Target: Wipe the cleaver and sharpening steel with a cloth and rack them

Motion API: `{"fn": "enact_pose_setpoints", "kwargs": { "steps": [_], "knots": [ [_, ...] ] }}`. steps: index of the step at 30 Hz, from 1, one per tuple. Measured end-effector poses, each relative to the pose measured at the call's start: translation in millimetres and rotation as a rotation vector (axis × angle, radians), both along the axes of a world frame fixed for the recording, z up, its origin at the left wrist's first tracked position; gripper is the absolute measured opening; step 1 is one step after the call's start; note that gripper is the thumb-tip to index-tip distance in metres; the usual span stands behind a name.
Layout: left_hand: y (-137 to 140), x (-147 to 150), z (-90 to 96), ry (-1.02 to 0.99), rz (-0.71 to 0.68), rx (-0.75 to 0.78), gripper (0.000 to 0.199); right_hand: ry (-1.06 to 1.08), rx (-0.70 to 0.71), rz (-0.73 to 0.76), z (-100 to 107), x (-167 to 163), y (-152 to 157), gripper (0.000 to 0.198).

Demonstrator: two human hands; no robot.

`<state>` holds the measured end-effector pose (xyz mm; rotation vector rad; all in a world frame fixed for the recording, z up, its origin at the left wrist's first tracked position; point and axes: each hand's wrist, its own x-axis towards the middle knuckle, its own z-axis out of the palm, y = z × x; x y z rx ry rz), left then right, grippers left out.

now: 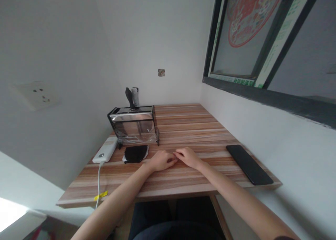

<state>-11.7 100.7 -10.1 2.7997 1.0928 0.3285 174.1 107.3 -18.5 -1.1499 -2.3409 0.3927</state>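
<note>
Both my hands rest on the wood-grain table, meeting near its middle. My left hand (162,160) lies with its fingers curled in and its thumb toward the right hand. My right hand (188,156) has its fingers drawn together, the tips touching or almost touching my left hand. Nothing shows in either hand. Left of my left hand is a folded black cloth-like item (135,154) with pale edges. A black phone (249,164) lies flat at the right side, apart from my right hand.
A knife block (132,122) with clear sides and two upright handles stands at the back left. Beside it is a white power strip (105,150); its cord is taped at the table's (183,117) front edge with yellow tape (100,195). Walls flank the table; a dark-framed window is upper right.
</note>
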Motion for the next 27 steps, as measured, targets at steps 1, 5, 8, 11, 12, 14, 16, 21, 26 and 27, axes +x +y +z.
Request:
{"fn": "enact_pose_setpoints", "kwargs": {
  "steps": [1,5,8,11,12,14,16,21,26,27],
  "knots": [
    [-0.1,0.0,-0.1,0.000,0.002,-0.001,0.031,-0.001,-0.002,0.000,0.0,0.0,0.1,0.034],
    [-0.7,-0.5,0.6,0.000,0.003,-0.004,0.031,-0.001,-0.006,0.000,-0.4,-0.1,0.8,0.034],
    [-1.1,-0.8,1.2,0.001,-0.001,-0.003,0.032,0.003,-0.007,0.002,-1.1,-0.3,1.2,0.034],
    [-0.9,-0.5,1.1,0.000,-0.004,-0.002,0.030,0.005,-0.005,0.003,-1.5,-0.5,1.4,0.034],
    [-0.8,-0.4,0.9,0.000,-0.004,-0.003,0.030,0.005,-0.004,0.003,-1.5,-0.6,1.4,0.035],
    [-0.4,-0.2,0.6,0.002,-0.004,-0.005,0.029,0.003,-0.002,0.002,-1.1,-0.6,1.2,0.035],
    [-0.2,-0.2,0.4,0.005,-0.004,-0.006,0.028,0.001,0.001,0.003,-0.4,-0.7,0.9,0.034],
    [-0.8,-0.3,1.3,0.006,-0.012,-0.005,0.027,-0.001,0.006,0.002,0.7,-0.7,0.5,0.033],
    [-1.1,0.0,1.5,0.005,-0.012,0.002,0.028,0.000,0.004,0.000,0.5,-0.7,0.3,0.035],
    [-1.1,0.1,1.5,0.005,-0.013,0.002,0.028,0.000,0.003,0.000,0.6,-0.7,0.2,0.035]
  ]
}}
